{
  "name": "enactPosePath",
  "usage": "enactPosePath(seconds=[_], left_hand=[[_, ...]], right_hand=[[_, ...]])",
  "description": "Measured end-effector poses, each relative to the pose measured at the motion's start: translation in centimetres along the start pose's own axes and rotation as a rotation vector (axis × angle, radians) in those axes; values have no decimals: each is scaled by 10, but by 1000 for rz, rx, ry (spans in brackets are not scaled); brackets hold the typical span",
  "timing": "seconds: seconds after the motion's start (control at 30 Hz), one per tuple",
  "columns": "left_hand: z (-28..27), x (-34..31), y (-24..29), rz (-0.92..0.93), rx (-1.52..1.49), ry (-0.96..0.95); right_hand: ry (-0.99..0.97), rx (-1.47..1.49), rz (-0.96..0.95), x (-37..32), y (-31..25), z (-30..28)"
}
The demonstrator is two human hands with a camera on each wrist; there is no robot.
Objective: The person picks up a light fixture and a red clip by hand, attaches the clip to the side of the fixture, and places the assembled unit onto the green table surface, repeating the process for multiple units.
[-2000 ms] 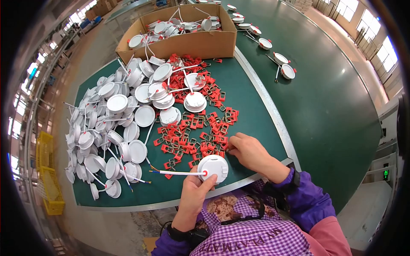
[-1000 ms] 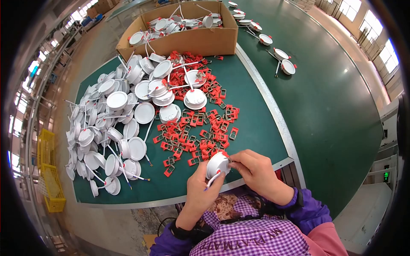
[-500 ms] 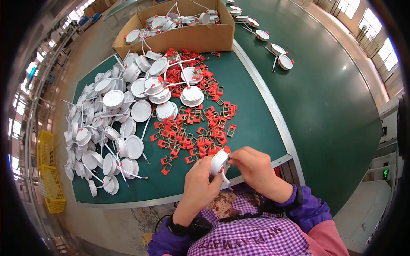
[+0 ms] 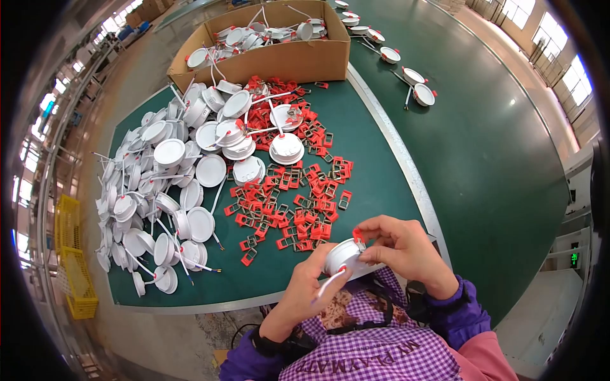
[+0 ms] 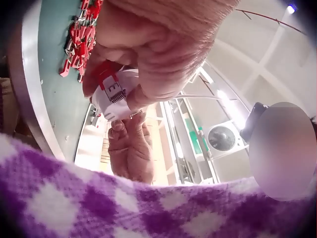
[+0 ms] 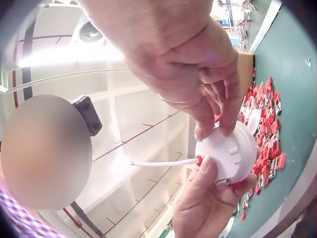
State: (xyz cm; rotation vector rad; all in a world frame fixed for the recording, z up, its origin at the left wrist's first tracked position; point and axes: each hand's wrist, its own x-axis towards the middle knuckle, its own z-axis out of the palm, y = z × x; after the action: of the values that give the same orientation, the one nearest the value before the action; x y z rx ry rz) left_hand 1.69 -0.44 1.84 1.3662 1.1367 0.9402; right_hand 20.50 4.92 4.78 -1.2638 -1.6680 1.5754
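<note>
A round white downlight (image 4: 343,257) with a white cable is gripped at its side by my left hand (image 4: 298,295), above the table's near edge. It is tilted, its cable pointing toward the apron. At its upper right edge, my right hand (image 4: 403,251) pinches a red spring clip (image 4: 359,237) between thumb and index finger. In the left wrist view, another red piece (image 5: 110,79) sits on the downlight's side beside a dark spring. The right wrist view has the right fingertips right at the downlight's rim (image 6: 230,148), with the left thumb by the cable entry.
Loose red clips (image 4: 305,213) lie spread just beyond the hands. To the left is a heap of white downlights (image 4: 168,152). A cardboard box (image 4: 267,60) of downlights stands at the back. Past the metal table edge (image 4: 406,168), a green conveyor belt (image 4: 483,146) carries several downlights.
My right hand has come from the red clips to the downlight with a clip. The left hand has tilted the downlight from facing up, and both hands have shifted right.
</note>
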Motion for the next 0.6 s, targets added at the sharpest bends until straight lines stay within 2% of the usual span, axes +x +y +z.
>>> enactPosePath(seconds=[0.03,0.13,0.2,0.23,0.27,0.3,0.33,0.4,0.43,0.47,0.5,0.53,0.6], left_hand=[[2,2,1,-2,-4,2],[10,7,-3,-15,-60,2],[19,12,-9,-29,-105,3],[24,18,-11,25,-106,-3],[22,20,-11,73,-100,4],[15,18,-6,90,48,18],[5,13,-3,79,65,47],[-16,2,1,191,158,176],[-25,-6,-1,294,249,313],[-38,-16,-2,351,382,460],[-50,-27,-2,407,510,600],[-59,-36,-3,391,486,763],[-79,-49,-11,406,552,1154]], right_hand=[[38,28,53,-1,-1,1],[73,27,47,-1,1,-1],[2,113,91,5,7,-17],[35,85,48,7,12,-24],[106,-28,32,10,17,-37],[189,-79,21,14,24,-53],[368,-38,-26,19,36,-69],[702,-166,-65,27,54,-103],[797,-219,-98,26,54,-112],[795,-219,-101,30,55,-109],[866,-330,-187,32,54,-103],[938,-445,-271,34,54,-95],[693,-362,-223,37,51,-65]])
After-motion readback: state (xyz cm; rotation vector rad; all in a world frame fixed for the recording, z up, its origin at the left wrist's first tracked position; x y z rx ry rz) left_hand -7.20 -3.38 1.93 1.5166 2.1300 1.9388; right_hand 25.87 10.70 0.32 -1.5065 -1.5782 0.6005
